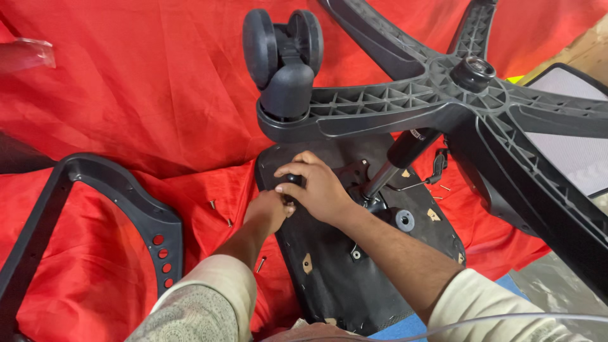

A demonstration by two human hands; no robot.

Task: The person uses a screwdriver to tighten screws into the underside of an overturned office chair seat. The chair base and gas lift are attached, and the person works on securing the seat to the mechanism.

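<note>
Pretty much the whole floor is covered by a wrinkled red cloth [139, 82], lit evenly with soft shadows in the folds. Bottom right, some grey floor [551, 285] and a strip of blue mat [405, 326] peek out past the cloth's edge. There's a crumpled clear plastic bag [25, 54] top left and something brown like cardboard [592, 47] top right.

A creased red cloth [145, 82] covers the floor and carries everything. On it lies an upturned black seat pan [354, 278], underside up, and to the left a curved black armrest frame [120, 202]. A few loose screws [213, 204] lie between them. At the top left lies what may be a clear plastic bag [25, 54].
</note>
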